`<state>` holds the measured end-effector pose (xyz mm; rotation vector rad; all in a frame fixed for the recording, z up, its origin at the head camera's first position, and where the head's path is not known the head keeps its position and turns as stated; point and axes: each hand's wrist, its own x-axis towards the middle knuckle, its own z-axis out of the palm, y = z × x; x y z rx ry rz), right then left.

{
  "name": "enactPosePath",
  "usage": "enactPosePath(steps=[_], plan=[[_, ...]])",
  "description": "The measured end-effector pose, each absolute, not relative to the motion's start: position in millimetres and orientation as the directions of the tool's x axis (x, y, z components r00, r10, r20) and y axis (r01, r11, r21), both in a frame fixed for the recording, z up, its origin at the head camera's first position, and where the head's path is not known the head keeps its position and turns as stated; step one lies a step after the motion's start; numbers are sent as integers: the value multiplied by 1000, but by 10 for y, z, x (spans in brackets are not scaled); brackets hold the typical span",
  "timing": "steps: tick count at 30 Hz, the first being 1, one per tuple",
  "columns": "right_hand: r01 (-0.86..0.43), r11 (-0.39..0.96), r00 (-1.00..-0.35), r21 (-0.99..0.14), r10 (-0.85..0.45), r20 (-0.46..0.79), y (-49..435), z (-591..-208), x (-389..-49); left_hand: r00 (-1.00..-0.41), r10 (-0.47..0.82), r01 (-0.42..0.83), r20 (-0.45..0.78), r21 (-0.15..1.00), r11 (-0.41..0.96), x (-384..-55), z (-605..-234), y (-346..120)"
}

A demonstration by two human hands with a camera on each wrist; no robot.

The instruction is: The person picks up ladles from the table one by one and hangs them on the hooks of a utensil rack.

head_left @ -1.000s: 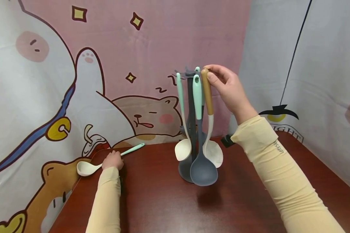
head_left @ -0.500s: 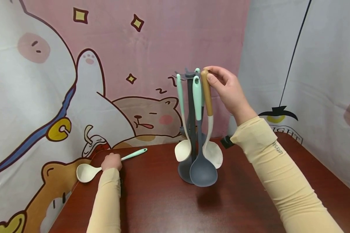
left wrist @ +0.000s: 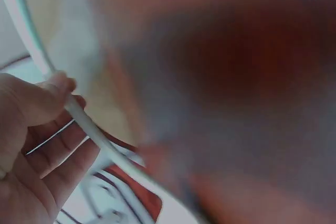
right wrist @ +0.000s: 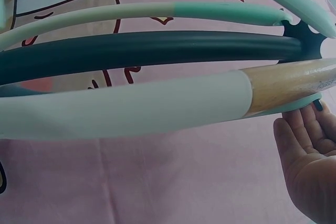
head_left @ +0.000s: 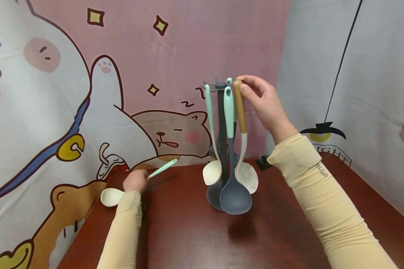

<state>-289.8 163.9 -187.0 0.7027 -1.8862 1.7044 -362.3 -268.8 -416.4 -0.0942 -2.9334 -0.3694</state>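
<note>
My left hand point(head_left: 135, 181) pinches the thin white shank of a ladle point(left wrist: 128, 166) between thumb and fingers. Its mint handle point(head_left: 162, 168) points up and right; its white bowl point(head_left: 111, 197) is low at the table's left. My right hand point(head_left: 263, 104) holds the top of a wooden handle point(head_left: 240, 112), belonging to a white ladle hanging from a dark utensil stand point(head_left: 222, 130). In the right wrist view, the fingers point(right wrist: 296, 129) show below that handle. A grey ladle point(head_left: 235, 196) with a mint handle hangs in front and partly hides the white head point(head_left: 249, 177).
A white spoon-like utensil point(head_left: 211, 172) hangs at the stand's left, and another mint handle point(right wrist: 226, 12) shows in the right wrist view. The stand's round base point(head_left: 214, 198) rests on the reddish-brown table point(head_left: 181, 231). A cartoon cloth point(head_left: 188, 45) hangs behind.
My left hand has moved slightly right and up with its ladle. The mint handle has tilted upward and the bowl has shifted right. My right hand stays on the wooden handle.
</note>
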Motion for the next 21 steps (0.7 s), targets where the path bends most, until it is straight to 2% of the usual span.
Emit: enactPosePath(steps=[5,10,16,21], plan=[[-670,91,-742,-737,-43,669,1658,-1856,-2894,-928,74,229,365,404,886,-3568,-3789,-2303],[-655,90,-755,-750,-45,654,1660,-1864,-2881,-833,102,435,544,530,728,-3338,-3350,-1839],[-663,58,-749,-747,-48,661,1644,-1864,-2900,-674,182,654,716,464,597,-3000,-2912,-1378],[-663,53,-748,-746,-50,662,1645,-1866,-2905,-588,233,744,774,404,532,-2760,-2710,-1119]])
